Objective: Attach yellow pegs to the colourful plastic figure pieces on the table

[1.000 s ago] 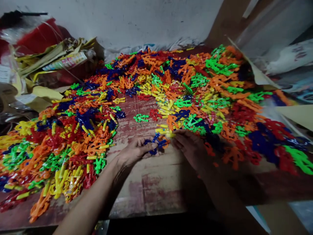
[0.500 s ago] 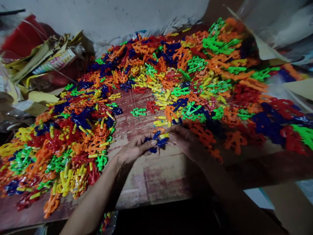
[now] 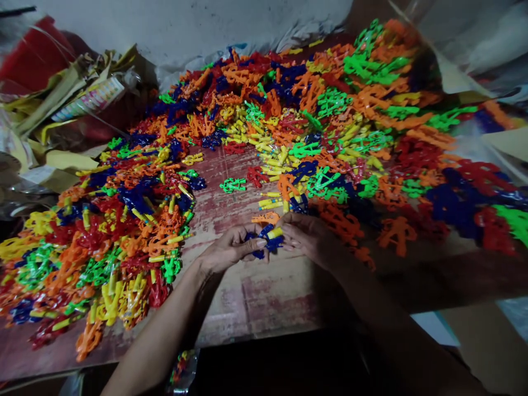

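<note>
My left hand (image 3: 229, 250) is closed around a blue plastic toy piece (image 3: 264, 242), held just above a worn red-and-white table (image 3: 256, 297). My right hand (image 3: 307, 236) pinches a small yellow tube piece (image 3: 274, 232) against the blue piece. The two hands meet at the middle of the table. Around them lies a large heap of plastic toy pieces (image 3: 322, 121) in orange, green, blue, red and yellow, curving from the left side across the back to the right.
A lone green piece (image 3: 232, 185) and a red piece (image 3: 254, 176) lie on the bare patch beyond my hands. Crumpled yellow paper and cardboard (image 3: 70, 104) are piled at the left. A cardboard sheet (image 3: 457, 77) stands at the right behind the heap.
My right hand picked a yellow tube from the heap's edge and brought it to the blue piece in my left hand. The view shifted slightly.
</note>
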Demonstrator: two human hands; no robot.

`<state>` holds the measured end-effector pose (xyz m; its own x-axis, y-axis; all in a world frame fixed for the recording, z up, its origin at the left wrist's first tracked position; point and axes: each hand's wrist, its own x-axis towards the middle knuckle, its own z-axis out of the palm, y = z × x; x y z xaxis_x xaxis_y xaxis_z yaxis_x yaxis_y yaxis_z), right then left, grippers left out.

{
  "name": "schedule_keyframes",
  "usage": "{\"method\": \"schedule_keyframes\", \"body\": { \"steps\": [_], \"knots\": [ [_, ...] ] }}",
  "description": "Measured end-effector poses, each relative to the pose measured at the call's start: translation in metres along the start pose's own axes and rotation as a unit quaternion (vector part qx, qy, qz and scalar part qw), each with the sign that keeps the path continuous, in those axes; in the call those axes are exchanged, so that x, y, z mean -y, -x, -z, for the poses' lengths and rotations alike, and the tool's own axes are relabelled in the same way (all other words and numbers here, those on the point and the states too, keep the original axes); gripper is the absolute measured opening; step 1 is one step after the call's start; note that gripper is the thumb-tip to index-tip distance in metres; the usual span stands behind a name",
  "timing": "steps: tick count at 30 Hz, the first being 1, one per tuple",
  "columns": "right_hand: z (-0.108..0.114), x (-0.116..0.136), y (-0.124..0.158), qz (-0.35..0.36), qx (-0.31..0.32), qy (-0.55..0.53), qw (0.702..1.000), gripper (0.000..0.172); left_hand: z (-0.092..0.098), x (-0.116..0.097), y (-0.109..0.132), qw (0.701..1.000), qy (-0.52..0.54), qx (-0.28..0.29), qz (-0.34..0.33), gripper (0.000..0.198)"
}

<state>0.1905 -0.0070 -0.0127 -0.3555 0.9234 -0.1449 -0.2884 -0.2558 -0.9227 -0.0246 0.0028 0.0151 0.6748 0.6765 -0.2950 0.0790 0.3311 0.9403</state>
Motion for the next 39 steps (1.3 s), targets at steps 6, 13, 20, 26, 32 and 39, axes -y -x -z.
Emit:
{"method": "schedule_keyframes", "body": {
  "steps": [6, 13, 20, 26, 32, 39],
  "knots": [
    [0.0, 0.003, 0.002, -0.041, 0.006, -0.009, 0.999, 0.031, -0.007, -0.003, 0.001, 1.0, 0.012, -0.006, 0.014, 0.037],
    [-0.007, 0.018, 0.011, -0.008, -0.032, 0.115, 0.993, 0.029, -0.01, -0.006, 0.005, 0.998, 0.0, -0.035, 0.047, 0.042],
    [-0.022, 0.006, 0.007, -0.003, -0.038, 0.211, 0.977, 0.024, -0.015, 0.004, 0.014, 0.994, -0.042, -0.072, 0.064, 0.05],
    [-0.018, 0.007, -0.003, 0.007, -0.01, 0.216, 0.976, 0.035, 0.055, -0.055, 0.089, 0.909, -0.302, -0.281, 0.054, 0.045],
    [-0.017, 0.012, -0.018, 0.162, -0.106, 0.565, 0.802, 0.017, 0.116, -0.094, 0.14, 0.453, -0.681, -0.531, 0.222, 0.042],
    [-0.028, 0.002, -0.023, 0.2, -0.099, 0.684, 0.695, 0.036, 0.069, -0.071, 0.023, 0.601, -0.709, -0.366, 0.046, 0.032]
  ]
}}
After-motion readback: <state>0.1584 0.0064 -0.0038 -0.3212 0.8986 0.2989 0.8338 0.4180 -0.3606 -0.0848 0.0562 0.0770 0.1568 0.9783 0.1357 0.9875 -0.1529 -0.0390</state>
